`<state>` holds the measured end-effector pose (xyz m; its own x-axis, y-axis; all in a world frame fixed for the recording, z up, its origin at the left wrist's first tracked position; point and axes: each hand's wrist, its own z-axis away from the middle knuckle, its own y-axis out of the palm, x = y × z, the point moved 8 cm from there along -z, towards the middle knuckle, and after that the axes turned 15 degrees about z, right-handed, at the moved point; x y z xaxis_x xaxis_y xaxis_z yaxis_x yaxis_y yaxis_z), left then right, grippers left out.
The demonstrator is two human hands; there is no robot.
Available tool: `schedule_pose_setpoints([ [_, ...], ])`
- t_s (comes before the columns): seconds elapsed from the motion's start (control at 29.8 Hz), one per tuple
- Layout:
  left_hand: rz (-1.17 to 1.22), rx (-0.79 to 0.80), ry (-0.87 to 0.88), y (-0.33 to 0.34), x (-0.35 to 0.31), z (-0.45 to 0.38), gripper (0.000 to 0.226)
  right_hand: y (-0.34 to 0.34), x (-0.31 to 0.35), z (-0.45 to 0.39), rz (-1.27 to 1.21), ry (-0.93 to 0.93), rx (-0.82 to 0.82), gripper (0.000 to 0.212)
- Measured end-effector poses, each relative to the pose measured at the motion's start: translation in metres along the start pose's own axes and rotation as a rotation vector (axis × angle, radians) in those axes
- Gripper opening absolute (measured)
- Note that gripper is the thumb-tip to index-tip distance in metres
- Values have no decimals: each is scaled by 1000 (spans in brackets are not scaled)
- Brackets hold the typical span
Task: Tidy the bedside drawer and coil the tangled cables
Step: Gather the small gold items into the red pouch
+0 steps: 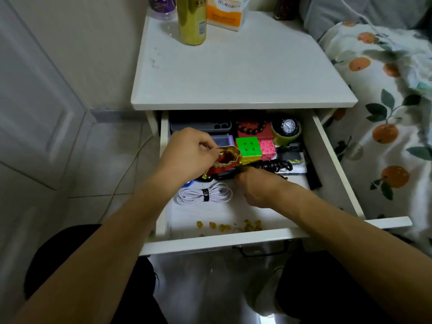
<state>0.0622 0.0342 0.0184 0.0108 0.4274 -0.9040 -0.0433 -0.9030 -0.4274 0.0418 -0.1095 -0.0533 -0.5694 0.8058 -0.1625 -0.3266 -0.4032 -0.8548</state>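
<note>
Drawer (336, 164) pulled wide open under the white nightstand top (233, 73). Left hand (187, 153) over the drawer's left middle, thumb and fingers pinching the gold-trimmed rim of a small red pouch (225, 157), mouth of the pouch gaping upward. Right hand (259, 185) just right of the pouch, fingers curled down onto something dark at the pouch's base; exactly what is gripped there hidden by the knuckles, possibly the end of the black cable. Black coiled cable (273, 165) lying right of the pouch, running toward the drawer's right wall. White cable (204, 194), already looped and cinched with a black strap, flat on the drawer floor in front of the pouch, between the two forearms. Behind the pouch, a green-faced puzzle cube (248, 146), then a pink maze cube (267, 148) beside it. Further back from the pouch, dark wooden beads (251, 127) on a red box, and a black watch (287, 125) on a yellow-green roll in the back right. Grey phone case (201, 127) at the back left. Small amber bits (233, 226) scattered along the drawer's front edge, well in front of the pouch. Gold can (192, 22) and orange-and-white pack (225, 12) up on the nightstand top.
</note>
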Motion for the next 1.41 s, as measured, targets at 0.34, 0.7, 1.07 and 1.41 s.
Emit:
schedule_pose_setpoints([
  [0.34, -44, 114, -21, 11, 8, 4, 11, 26, -1, 24, -188, 23, 231, 21],
  [0.7, -42, 209, -27, 18, 7, 9, 8, 37, 25, 38, -260, -14, 536, 38],
  [1.07, 28, 208, -78, 8, 26, 20, 8, 27, 16, 34, -240, 51, 380, 39],
  [1.41, 150, 303, -184, 25, 37, 18, 9, 25, 47, 30, -327, -48, 459, 22],
])
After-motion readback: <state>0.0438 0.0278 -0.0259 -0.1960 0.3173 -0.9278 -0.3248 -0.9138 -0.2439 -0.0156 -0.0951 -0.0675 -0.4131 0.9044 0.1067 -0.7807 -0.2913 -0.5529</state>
